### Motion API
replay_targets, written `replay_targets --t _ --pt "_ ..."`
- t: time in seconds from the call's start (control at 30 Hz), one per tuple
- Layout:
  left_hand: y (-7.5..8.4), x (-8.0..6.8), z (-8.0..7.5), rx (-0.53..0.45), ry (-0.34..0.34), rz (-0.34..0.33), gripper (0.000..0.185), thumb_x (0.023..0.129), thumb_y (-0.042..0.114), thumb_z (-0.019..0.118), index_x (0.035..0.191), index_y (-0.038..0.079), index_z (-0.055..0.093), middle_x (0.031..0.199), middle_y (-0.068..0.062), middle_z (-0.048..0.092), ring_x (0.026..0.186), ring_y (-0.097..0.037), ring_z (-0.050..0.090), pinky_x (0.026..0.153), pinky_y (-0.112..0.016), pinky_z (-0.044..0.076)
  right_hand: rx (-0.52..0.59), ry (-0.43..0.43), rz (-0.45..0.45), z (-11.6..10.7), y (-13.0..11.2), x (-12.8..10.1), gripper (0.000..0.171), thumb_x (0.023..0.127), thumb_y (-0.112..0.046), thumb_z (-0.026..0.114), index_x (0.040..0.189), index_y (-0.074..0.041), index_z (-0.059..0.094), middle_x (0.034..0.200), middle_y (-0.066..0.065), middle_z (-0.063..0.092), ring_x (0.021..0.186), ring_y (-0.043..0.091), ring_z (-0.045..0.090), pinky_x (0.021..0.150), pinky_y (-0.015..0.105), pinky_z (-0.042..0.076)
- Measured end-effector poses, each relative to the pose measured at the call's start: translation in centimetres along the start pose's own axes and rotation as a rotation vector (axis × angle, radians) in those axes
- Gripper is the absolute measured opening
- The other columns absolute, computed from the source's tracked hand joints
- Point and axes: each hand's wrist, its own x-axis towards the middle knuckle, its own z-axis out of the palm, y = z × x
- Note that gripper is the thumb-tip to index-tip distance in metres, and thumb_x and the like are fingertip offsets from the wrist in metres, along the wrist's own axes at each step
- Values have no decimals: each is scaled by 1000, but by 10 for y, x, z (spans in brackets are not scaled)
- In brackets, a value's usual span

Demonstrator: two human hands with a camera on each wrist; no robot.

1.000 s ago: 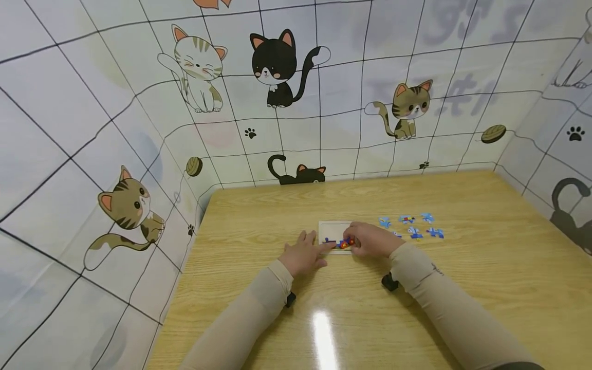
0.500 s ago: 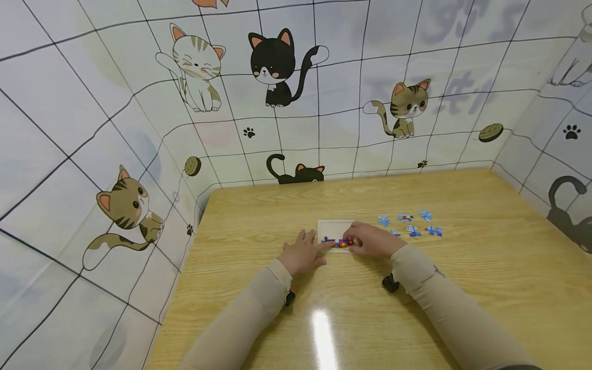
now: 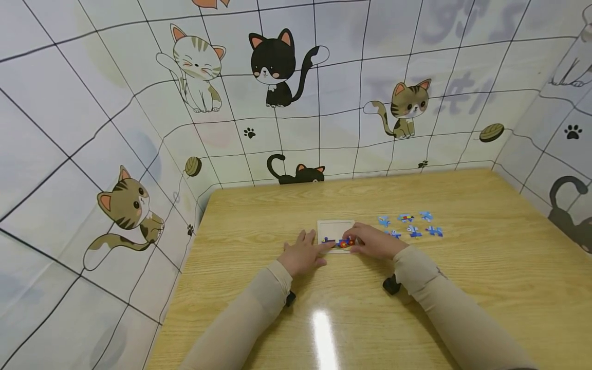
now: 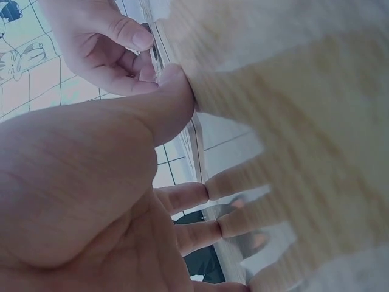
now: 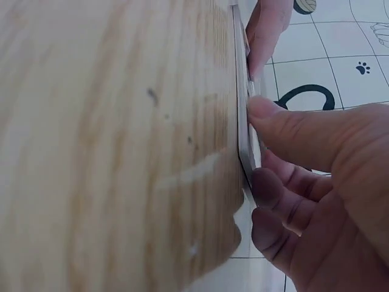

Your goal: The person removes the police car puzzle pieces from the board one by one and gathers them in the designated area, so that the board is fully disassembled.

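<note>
Bare bench (image 3: pixel 259 216) lies open to my 9 o'clock, all the way to the cat-patterned wall (image 3: pixel 115 169) — nothing stands there. Toward 12 o'clock, past the white puzzle tray (image 3: pixel 335 227), the wood runs free to the back wall. At 2 o'clock the loose blue pieces (image 3: pixel 410 224) lie scattered just beside my right hand (image 3: pixel 374 240), the one cluster to steer round. At 3 o'clock and beyond them the bench is open. At 6 o'clock my own sleeves (image 3: pixel 430 288) cross the near edge. My left hand (image 3: pixel 302 253) and right hand meet at the tray's front edge — no gap between them.
</note>
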Motion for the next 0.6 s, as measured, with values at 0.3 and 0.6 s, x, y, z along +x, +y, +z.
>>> replay_targets --t 0.3,0.6 --pt "0 2 1 27 -17 -4 53 99 48 43 149 50 24 159 -12 21 145 -40 18 94 -74 33 -11 55 -20 -5 -5 -8 30 94 -17 64 123 -10 65 115 5 56 95 14 54 82 35 48" --pt "-1 5 3 36 -20 -9 54 99 49 44 149 51 23 159 -11 20 145 -40 18 95 -74 32 3 93 25 -13 -4 -21 42 93 -15 66 131 -1 57 105 4 61 86 12 56 76 33 50"
